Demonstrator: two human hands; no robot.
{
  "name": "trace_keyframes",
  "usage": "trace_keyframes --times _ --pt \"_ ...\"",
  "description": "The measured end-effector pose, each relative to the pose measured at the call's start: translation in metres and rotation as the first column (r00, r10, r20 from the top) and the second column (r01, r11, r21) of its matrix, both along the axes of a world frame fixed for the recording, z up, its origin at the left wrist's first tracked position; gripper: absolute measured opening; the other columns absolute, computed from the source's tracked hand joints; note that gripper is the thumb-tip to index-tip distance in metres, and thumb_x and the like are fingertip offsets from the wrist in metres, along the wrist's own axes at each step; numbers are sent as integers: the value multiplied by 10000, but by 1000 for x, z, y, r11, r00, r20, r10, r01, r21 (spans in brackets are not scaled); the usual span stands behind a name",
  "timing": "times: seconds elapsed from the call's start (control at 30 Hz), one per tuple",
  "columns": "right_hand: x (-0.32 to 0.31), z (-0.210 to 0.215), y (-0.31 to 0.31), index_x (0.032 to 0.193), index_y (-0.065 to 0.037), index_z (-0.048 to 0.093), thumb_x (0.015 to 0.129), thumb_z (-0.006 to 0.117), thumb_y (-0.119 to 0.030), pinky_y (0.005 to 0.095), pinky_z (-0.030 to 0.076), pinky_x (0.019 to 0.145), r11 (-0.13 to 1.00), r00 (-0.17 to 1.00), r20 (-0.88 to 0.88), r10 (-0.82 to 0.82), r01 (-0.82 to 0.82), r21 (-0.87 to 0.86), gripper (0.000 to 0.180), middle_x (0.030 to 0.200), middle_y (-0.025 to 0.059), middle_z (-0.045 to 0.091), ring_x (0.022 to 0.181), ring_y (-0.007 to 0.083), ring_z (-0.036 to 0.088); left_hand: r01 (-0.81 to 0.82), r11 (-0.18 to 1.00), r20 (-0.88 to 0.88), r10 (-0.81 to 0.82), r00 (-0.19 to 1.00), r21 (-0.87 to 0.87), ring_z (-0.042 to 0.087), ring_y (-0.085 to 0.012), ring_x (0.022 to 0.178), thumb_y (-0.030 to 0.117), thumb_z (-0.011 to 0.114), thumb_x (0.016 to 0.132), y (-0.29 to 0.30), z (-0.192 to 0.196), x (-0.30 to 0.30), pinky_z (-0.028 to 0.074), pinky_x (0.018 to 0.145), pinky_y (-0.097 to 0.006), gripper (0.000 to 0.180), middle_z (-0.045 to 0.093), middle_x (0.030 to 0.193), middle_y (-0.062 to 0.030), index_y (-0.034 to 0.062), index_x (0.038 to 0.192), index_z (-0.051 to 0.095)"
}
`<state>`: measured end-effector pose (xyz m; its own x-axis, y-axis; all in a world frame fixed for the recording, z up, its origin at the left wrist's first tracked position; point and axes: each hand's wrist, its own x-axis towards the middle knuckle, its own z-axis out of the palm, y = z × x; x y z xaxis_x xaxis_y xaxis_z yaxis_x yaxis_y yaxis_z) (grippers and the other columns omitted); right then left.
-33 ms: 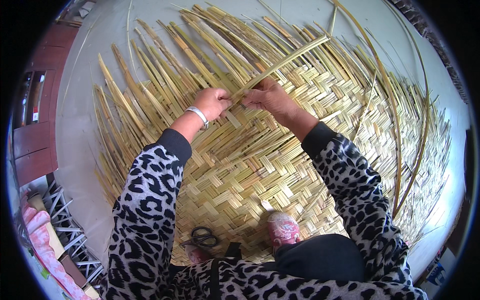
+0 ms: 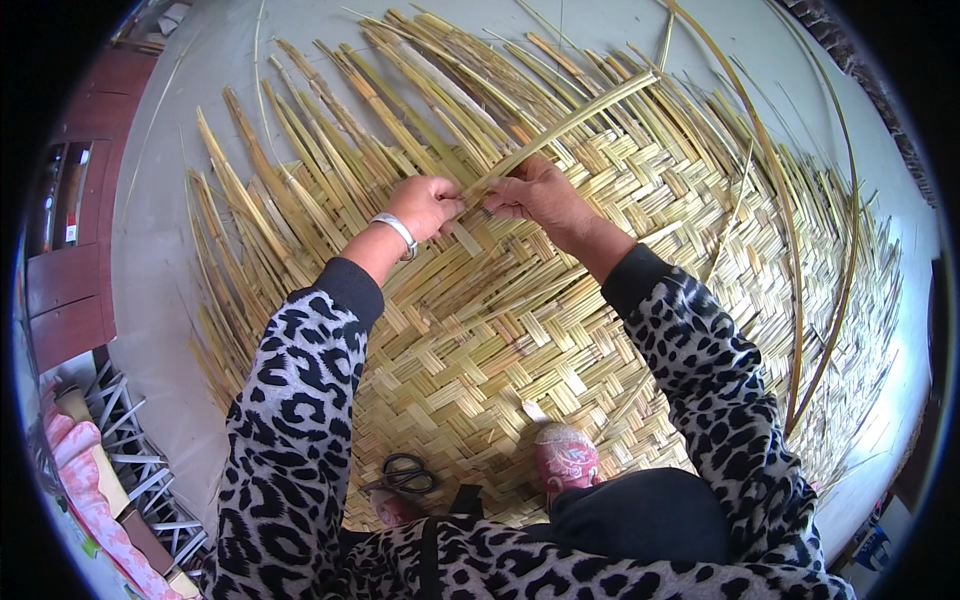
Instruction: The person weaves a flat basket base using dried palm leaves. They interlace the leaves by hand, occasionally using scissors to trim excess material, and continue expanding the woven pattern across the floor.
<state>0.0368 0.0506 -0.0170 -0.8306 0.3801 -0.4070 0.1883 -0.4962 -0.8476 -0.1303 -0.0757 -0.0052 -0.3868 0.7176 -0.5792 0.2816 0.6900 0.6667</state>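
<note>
A large woven mat (image 2: 450, 390) of flat, split reed strips lies on the floor beneath me, and loose strip ends fan out along its far and left edges. My left hand (image 2: 425, 205), with a silver bangle at the wrist, is closed with its fingertips pinching a reed strip (image 2: 590, 108). Close beside it, my right hand (image 2: 540, 203) is closed on the same strip. The strip slants up to the far right, above the weave. The fingertips of both hands nearly meet, and the strip's near end is partly hidden between them.
Black-handled scissors (image 2: 405, 474) lie on the mat near my feet, one in a pink shoe (image 2: 566, 458). Two long curved strips (image 2: 792, 300) arch over the mat's right side. Reddish-brown wooden furniture (image 2: 70, 290) and a rack with pink cloth (image 2: 80, 465) stand at the left.
</note>
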Motion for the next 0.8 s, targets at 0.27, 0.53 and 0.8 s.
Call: trace_keyframes --times 0.27,0.53,0.8 --pt "-6 6 37 1141 19 563 988 523 -189 282 555 804 997 998 -4 -60 60 47 261 983 100 644 854 164 650 -53 976 -332 123 935 211 590 -107 526 178 742 821 -10 -9 22 462 510 -262 192 632 616 -35 -8 838 697" --pt "-83 8 43 1051 0 668 822 605 -271 388 522 833 449 883 430 188 -467 762 360 1017 170 678 940 295 652 -468 782 -210 581 786 412 598 -111 498 141 709 830 -18 -22 51 467 463 -252 165 653 673 -52 -17 873 702" --pt "-110 14 47 929 0 689 767 616 -297 429 519 812 231 741 627 240 -671 704 347 920 192 685 915 329 663 -665 658 9 709 706 352 612 -116 515 162 703 839 -17 -4 59 486 466 -244 204 646 692 -60 -38 877 681"
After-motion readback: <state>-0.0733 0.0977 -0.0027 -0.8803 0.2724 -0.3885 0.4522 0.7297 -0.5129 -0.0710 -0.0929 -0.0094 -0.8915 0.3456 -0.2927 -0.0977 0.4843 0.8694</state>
